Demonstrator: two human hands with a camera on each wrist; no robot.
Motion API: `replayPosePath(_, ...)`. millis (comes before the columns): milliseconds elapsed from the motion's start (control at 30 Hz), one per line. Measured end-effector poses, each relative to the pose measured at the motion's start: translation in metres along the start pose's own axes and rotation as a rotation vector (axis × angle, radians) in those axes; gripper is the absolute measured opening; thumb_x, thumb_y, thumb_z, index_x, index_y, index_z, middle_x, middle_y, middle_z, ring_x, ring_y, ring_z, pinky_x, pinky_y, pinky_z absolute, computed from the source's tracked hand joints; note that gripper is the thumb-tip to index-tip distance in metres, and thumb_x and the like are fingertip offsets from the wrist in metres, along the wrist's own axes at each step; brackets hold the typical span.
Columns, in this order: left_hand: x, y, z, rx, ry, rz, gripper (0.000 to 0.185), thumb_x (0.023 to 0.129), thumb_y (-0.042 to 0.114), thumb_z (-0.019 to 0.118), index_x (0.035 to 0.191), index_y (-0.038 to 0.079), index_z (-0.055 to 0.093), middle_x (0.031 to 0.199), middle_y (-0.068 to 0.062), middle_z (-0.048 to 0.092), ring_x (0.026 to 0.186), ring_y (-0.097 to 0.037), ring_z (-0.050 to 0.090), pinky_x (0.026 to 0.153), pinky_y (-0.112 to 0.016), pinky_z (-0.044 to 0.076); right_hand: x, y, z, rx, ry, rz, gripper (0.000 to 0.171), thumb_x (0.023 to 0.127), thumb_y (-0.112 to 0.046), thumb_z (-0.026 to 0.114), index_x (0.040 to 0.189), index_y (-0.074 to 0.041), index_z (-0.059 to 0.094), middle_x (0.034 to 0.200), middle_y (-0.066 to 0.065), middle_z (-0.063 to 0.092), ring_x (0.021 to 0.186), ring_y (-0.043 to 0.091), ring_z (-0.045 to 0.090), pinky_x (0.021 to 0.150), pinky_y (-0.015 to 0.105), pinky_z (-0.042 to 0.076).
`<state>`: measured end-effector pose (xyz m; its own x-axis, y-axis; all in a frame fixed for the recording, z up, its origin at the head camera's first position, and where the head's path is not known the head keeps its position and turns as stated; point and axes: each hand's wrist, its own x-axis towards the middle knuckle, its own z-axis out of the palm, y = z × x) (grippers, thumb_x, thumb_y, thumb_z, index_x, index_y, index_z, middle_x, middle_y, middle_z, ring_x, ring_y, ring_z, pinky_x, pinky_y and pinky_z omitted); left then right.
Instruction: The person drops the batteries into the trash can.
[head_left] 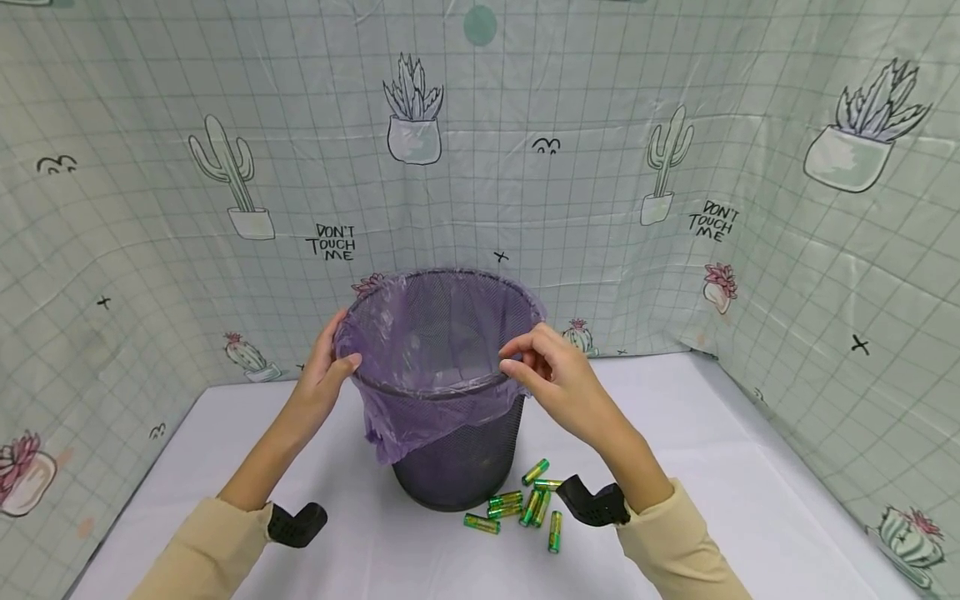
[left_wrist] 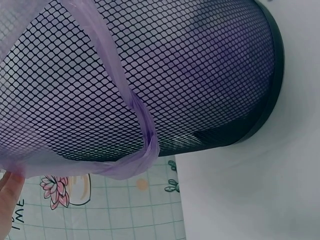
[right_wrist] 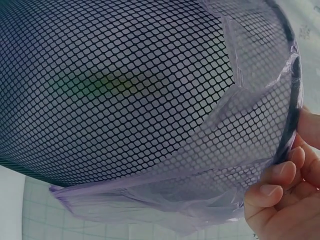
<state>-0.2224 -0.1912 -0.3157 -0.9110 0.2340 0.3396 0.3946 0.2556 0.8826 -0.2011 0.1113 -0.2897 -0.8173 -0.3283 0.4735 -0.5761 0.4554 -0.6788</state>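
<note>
A black mesh wastebasket [head_left: 457, 467] stands mid-table, lined with a thin purple bag [head_left: 435, 342] folded over its rim. My left hand [head_left: 341, 348] holds the left rim, thumb on the front edge and fingers on the outside over the bag. My right hand [head_left: 507, 357] pinches the bag's edge at the right rim. In the left wrist view the mesh wall [left_wrist: 175, 75] fills the frame, the bag's hem [left_wrist: 140, 150] hangs down and one fingertip [left_wrist: 7, 200] shows. The right wrist view shows curled fingers [right_wrist: 275, 197] at the rim, with the bag [right_wrist: 165, 200] draped over the mesh [right_wrist: 125, 90].
Several green batteries [head_left: 525, 504] lie on the white table [head_left: 750, 467] just right of the basket's base. A cactus-print curtain [head_left: 600, 167] walls in the back and both sides. Black wrist mounts sit on both sleeves.
</note>
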Motion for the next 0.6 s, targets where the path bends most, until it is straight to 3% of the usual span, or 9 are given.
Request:
replayPosePath(267,0.002,0.001,0.001,-0.01,-0.002,0.01,0.07,0.092,0.016,0.037,0.15,0.008,0.0,0.155,-0.018,-0.009,0.142,-0.038,-0.006,0.109,-0.063,0.005,-0.003,0.001,-0.001,0.016,0.014,-0.036,0.007,0.089,-0.013,0.06,0.093,-0.009,0.063,0.08,0.001,0.046,0.069,0.012,0.04,0.06,0.019,0.035)
replayPosePath(600,0.0,-0.001,0.0,-0.011,-0.009,-0.001,0.069,0.092,0.017,0.037,0.15,0.009,0.0,0.155,-0.017,-0.008,0.142,-0.037,-0.004,0.11,-0.062,0.005,-0.015,0.005,-0.007,0.06,0.01,-0.037,0.01,0.089,-0.012,0.06,0.098,-0.01,0.061,0.092,-0.001,0.055,0.081,0.01,0.052,0.068,0.021,0.045)
